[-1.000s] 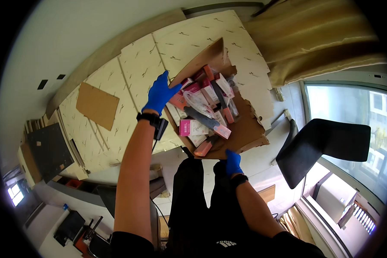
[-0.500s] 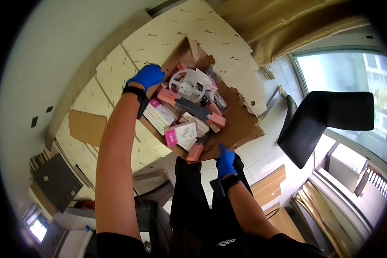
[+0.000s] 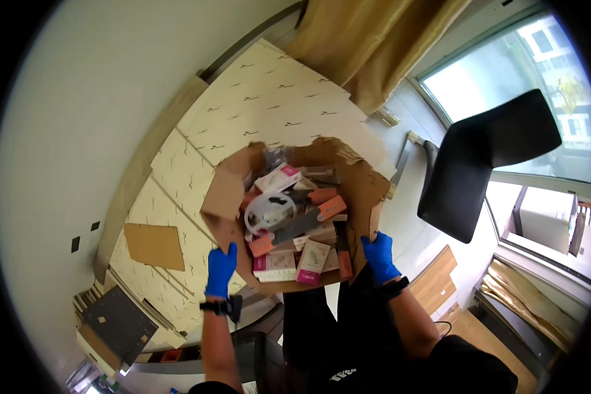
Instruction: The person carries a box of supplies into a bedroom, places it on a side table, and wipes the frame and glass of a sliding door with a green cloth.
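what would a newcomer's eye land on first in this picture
Probably the torn brown cardboard box in the middle, holding pink-and-white cartons and a round white plastic reel toward its left side. Then the blue-gloved left hand and blue-gloved right hand, at its near left and near right sides. Farther right, the bent black chair stands out against the bright glass window.

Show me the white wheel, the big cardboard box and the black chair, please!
White wheel (image 3: 266, 210): head view, near its middle.
Cardboard box (image 3: 360, 197): head view, on its right inside wall.
Black chair (image 3: 456, 177): head view, on the panel nearer the box.
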`<state>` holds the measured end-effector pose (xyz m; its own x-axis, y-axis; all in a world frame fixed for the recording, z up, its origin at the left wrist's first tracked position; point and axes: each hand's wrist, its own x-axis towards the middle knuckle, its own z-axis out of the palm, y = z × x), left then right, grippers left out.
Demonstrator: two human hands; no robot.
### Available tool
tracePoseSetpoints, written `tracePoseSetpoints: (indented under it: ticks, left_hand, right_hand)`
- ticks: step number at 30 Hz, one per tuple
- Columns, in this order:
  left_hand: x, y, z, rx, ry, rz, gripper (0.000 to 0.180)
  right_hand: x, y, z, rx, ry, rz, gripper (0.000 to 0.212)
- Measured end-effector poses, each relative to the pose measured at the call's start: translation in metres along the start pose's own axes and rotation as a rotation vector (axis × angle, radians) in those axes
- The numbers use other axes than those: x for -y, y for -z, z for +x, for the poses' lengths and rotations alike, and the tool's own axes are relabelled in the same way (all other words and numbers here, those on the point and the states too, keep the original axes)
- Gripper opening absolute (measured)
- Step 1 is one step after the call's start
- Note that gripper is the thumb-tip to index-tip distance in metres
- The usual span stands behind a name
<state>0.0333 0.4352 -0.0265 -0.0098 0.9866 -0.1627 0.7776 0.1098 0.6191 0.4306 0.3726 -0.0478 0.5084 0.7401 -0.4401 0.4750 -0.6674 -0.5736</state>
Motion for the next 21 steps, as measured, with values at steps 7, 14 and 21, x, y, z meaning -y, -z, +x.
tracePoseSetpoints:
  ticks: [7, 14, 21]
  left_hand:
    - [-0.114, 0.023, -0.102, -0.021, 0.212, 0.023, 0.031]
    - [-0.176, 0.042, -0.237, 0.024, 0.139, 0.126, 0.036]
    - [-0.149, -0.004, -0.299, -0.028, 0.154, -0.023, 0.036]
  right_hand:
    - [0.005, 0.128, -0.022, 0.135, 0.190, -0.042, 0.022]
    - [-0.074, 0.212, -0.155, 0.142, 0.137, 0.209, 0.023]
    - [-0.146, 0.215, -0.177, 0.079, 0.301, 0.242, 0.023]
